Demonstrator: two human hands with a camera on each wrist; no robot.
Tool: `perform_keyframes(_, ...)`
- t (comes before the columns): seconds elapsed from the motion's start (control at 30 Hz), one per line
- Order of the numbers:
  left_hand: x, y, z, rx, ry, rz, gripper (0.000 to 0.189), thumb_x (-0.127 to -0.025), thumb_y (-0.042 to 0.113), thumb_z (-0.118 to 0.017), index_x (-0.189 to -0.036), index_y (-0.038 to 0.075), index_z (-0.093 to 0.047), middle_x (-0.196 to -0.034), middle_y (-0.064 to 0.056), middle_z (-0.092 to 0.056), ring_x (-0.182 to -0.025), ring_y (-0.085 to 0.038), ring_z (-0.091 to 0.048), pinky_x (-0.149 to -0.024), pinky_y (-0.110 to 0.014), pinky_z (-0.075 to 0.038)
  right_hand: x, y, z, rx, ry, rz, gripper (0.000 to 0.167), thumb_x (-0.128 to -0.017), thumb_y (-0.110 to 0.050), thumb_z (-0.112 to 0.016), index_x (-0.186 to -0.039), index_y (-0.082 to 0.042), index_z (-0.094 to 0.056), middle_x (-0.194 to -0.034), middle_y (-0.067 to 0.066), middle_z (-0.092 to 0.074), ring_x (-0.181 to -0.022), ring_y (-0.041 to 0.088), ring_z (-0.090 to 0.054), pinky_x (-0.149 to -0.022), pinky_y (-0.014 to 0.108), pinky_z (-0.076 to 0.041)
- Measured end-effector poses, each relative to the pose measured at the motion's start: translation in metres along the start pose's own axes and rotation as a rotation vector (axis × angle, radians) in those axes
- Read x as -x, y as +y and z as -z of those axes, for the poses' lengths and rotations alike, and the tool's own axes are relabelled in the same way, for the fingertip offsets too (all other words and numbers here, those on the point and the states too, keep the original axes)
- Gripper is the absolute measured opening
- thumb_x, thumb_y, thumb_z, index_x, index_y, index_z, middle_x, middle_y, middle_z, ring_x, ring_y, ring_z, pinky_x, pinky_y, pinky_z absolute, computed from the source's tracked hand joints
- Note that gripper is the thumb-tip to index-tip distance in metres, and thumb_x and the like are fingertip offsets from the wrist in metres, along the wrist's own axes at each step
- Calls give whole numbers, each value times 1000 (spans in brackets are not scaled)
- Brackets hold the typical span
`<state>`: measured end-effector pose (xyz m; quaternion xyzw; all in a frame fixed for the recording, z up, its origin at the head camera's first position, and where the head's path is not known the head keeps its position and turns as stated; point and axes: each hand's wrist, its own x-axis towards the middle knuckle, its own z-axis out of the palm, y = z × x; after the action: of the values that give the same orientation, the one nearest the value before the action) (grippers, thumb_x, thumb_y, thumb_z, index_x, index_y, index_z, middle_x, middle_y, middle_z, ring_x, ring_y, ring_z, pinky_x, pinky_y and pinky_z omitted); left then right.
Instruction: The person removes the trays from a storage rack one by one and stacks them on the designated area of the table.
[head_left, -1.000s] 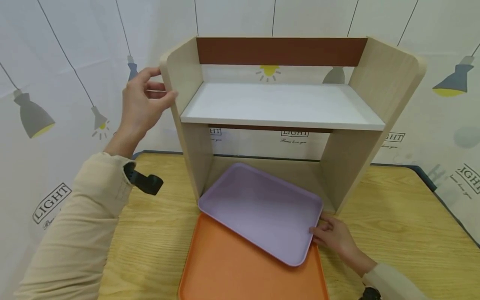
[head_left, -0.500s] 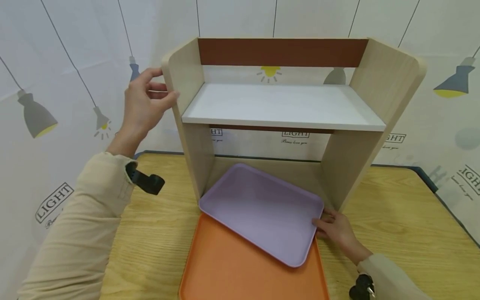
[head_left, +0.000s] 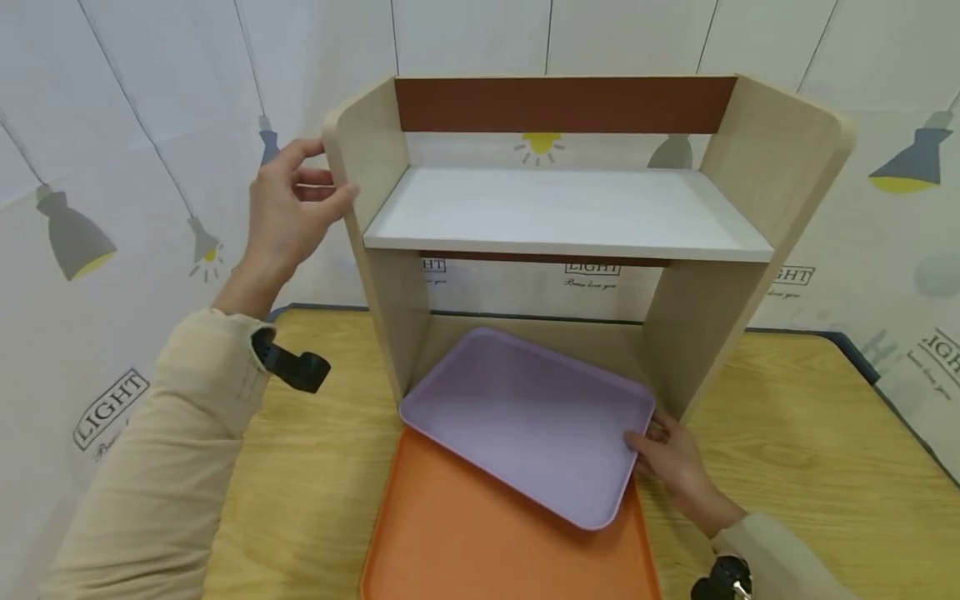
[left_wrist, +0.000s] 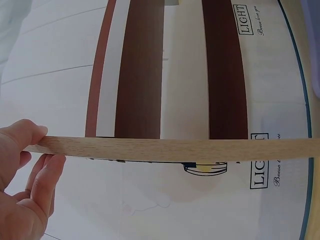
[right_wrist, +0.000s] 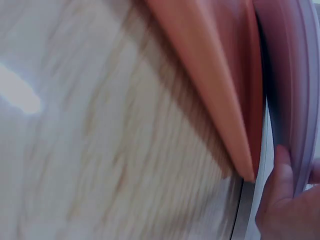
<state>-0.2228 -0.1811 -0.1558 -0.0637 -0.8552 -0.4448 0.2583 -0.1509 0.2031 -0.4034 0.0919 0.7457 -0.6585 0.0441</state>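
A wooden shelf unit (head_left: 682,333) with a white middle board stands on the table. My left hand (head_left: 288,204) grips the front edge of its left side panel, thumb inside and fingers outside; the left wrist view shows the panel edge (left_wrist: 170,149) pinched between them. A purple tray (head_left: 525,417) lies slanted, its back part inside the lower compartment and its front corner over an orange tray (head_left: 495,533). My right hand (head_left: 678,467) pinches the purple tray's right rim, with the thumb over the rim and other fingers partly hidden below. In the right wrist view the purple rim (right_wrist: 297,90) sits in that hand.
The wood-grain table (head_left: 810,433) extends to both sides of the shelf unit. Behind hangs a white cloth (head_left: 787,167) printed with lamps. A brown back rail (head_left: 562,104) spans the top of the unit.
The purple tray's right end has shifted slightly right and back, turning a little, with my right hand on it. My left hand has stayed on the side panel.
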Motion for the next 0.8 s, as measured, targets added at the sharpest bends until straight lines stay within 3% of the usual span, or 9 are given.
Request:
perform_keyframes(0.23, 1, -3, 1, 6, 9, 2, 46, -79, 21, -65, -123, 16, -52, -95, -9, -58, -84, -16, -59, -72, -27, -50, 3, -2, -3, -158, -8, -43, 63, -88, -4, -45, -139, 3, -8, -84, -1, -55, -67, 3, -57, -60, 20, -50)
perform_keyframes(0.47, 0, -3, 0, 4, 3, -4, 45, -80, 22, -64, -123, 16, -52, -95, -10, -58, -86, -17, -59, -74, -29, -50, 4, 3, -3, -285, 43, -70, 64, -87, -3, -43, -141, -1, -8, -67, -10, -55, -59, 0, -52, -53, 15, -44)
perform_keyframes(0.8, 0, -4, 1, 15, 2, -11, 45, -80, 21, -65, -123, 15, -52, -95, -11, -58, -86, -18, -60, -73, -28, -50, 5, 11, 4, -265, 65, -54, 60, -88, -4, -43, -141, -2, -14, -70, -13, -55, -59, -2, -50, -54, 14, -44)
